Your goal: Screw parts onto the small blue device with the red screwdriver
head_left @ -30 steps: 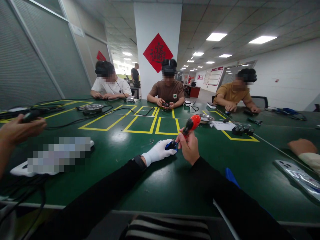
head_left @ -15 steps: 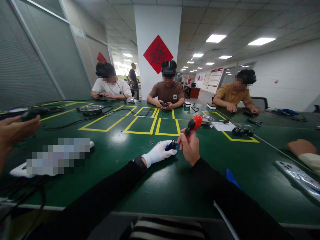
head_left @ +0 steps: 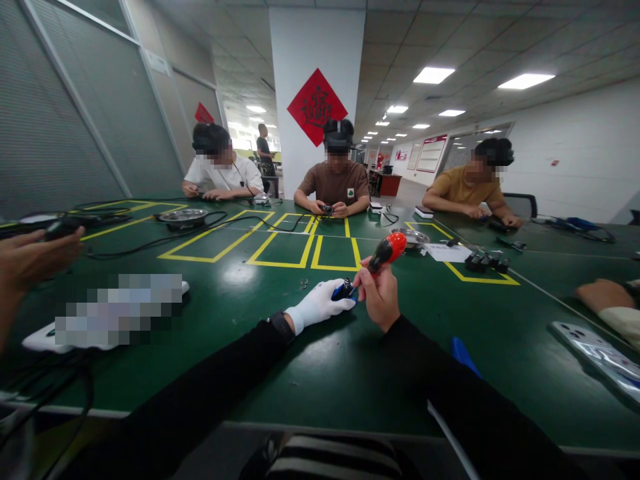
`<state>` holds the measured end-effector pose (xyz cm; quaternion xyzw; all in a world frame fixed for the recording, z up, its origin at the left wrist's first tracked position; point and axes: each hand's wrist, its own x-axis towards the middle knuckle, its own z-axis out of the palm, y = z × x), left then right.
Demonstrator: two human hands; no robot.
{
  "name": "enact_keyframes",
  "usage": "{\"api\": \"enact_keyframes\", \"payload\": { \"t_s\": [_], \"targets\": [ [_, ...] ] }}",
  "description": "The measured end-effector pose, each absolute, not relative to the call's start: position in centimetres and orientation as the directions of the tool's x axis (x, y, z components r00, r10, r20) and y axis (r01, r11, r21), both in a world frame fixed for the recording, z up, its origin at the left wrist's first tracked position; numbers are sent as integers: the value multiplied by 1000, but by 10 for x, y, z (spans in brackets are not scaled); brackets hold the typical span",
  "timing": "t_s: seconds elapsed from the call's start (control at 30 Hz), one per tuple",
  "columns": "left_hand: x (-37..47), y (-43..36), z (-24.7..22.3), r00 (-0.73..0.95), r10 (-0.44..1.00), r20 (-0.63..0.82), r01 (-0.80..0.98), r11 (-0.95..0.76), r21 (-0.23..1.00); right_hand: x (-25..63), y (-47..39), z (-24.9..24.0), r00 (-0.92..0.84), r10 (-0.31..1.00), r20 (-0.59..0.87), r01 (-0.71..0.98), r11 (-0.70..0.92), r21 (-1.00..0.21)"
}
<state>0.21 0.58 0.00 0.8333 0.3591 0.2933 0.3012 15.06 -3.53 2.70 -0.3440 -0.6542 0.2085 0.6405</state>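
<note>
White-gloved left hand (head_left: 318,308) is wrapped round a small blue-and-black part (head_left: 343,291) dead centre of the frame, and the bare right hand (head_left: 381,298), just to its right, is gripping a red-and-black screwdriver (head_left: 390,249). Driver's long axis runs on a slant: fat end up and to the right, shaft down and left towards the part's right side. Can't tell if the tip's actually touching. The part's own long axis is mostly hidden by the fingers, sorry. Green bench (head_left: 330,373) underneath, no branding I can see on either. Further out, the phone (head_left: 597,357) at lower right shows no readable logo, the white paper (head_left: 447,252) right of centre is too small to read, and the red diamond sign (head_left: 317,107), upper centre, has big black stylised Chinese lettering.
</note>
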Motion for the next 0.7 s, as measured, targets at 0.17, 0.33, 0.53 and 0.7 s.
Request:
{"api": "enact_keyframes", "payload": {
  "t_s": [0.17, 0.33, 0.53, 0.7],
  "targets": [
    [2, 5, 1, 575, 772, 270, 420, -562, 712, 151, -34, 25, 40, 713, 700, 192, 682, -706],
    [3, 6, 0, 565, 779, 272, 418, -554, 719, 153, -34, 25, 34, 701, 712, 204, 693, -692],
    [3, 5, 1, 553, 789, 268, 433, -547, 717, 155, -35, 25, 20, 682, 731, 244, 706, -665],
    [2, 4, 0, 559, 798, 228, 433, -514, 740, 156, -35, 25, 21, 684, 729, 257, 701, -665]
  ]
}}
